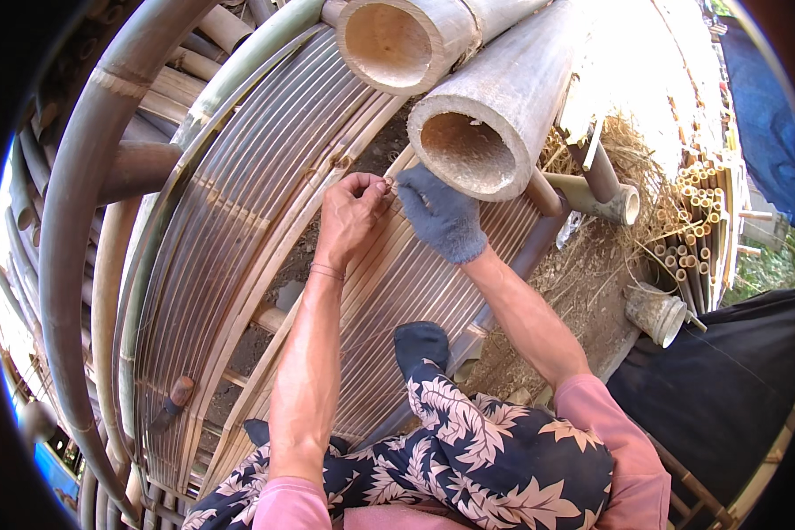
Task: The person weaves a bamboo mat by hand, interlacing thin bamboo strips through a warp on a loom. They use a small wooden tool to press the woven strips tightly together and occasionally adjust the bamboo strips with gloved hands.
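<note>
My bare left hand [353, 216] is closed in a pinch above the slatted bamboo panel [406, 296]. Close beside it, my right hand [442, 212] in a grey glove has its fingers curled closed. Between the fingertips of both hands is something small and brownish, too small to name. A second slatted bamboo panel [238, 185] lies to the left, with a narrow gap between the two. Just beyond my right hand is the open end of a thick bamboo pole [468, 146].
Another thick bamboo pole [389, 44] lies at the top. A wooden-handled tool [178, 393] rests on the left panel. Curved bamboo rails [71, 212] rise at far left. On the right are a bundle of thin bamboo tubes [702, 208], a dirty bucket [654, 314] and black sheeting [724, 380].
</note>
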Available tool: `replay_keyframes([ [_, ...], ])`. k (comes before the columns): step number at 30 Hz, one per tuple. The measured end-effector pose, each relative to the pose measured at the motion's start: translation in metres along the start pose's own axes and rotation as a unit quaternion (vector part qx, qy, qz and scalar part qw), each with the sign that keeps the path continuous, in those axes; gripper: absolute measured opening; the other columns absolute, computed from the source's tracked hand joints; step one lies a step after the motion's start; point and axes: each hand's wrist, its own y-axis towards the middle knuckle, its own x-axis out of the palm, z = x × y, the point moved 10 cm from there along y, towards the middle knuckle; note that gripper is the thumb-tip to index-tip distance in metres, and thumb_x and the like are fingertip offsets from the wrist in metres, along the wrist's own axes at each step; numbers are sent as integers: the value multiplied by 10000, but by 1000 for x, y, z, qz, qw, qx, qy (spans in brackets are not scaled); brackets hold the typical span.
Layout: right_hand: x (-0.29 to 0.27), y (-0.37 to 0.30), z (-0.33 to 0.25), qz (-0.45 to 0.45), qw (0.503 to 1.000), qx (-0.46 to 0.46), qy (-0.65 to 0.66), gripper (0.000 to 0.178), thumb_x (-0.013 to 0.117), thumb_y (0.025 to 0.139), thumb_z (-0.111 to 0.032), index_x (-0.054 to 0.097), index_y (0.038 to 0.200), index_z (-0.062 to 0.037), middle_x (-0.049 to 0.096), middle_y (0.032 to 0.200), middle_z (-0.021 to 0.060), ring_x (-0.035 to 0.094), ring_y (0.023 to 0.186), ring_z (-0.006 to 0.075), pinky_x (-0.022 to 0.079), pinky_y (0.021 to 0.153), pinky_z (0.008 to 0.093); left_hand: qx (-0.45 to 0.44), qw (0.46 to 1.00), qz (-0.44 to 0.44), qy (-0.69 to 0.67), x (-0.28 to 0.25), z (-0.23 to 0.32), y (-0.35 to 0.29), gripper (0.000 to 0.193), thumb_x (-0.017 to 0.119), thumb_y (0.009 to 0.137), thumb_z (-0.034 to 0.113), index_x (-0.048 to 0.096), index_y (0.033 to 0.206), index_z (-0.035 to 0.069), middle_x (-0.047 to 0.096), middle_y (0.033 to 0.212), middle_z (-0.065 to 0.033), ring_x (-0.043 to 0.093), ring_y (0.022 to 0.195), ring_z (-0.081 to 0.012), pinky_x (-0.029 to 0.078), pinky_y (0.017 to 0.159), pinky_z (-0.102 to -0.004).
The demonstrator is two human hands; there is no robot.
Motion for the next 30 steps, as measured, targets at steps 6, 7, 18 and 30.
replay_keyframes([
  [6,11,3,-3,8,999,-28,-18,110,683,852,-106,684,958,-76,648,824,98,626,767,290,509,702,424,-19,999,-7,-24,0,-2,1,184,644,983,148,672,1060,-17,672,856,-28,610,728,-84,494,612,-219],
  [7,13,4,0,8,1000,-19,-13,96,683,852,-112,682,941,-75,644,820,100,620,759,292,504,698,429,-18,999,-9,-42,0,-1,0,181,644,983,145,673,1063,-15,673,856,-28,612,730,-84,495,616,-218],
  [18,20,8,8,-11,978,-148,-146,123,634,880,-80,648,1003,-69,644,938,99,616,848,300,503,748,403,155,978,18,141,11,21,-7,274,665,956,144,665,1221,71,690,839,-27,650,794,-132,535,727,-299],
  [30,9,2,7,-72,951,-229,-195,53,613,835,-104,588,850,-59,516,814,69,573,790,224,516,734,364,131,978,-40,155,18,33,-5,283,674,920,254,728,1019,-5,684,888,-93,647,833,-175,498,783,-332],
])
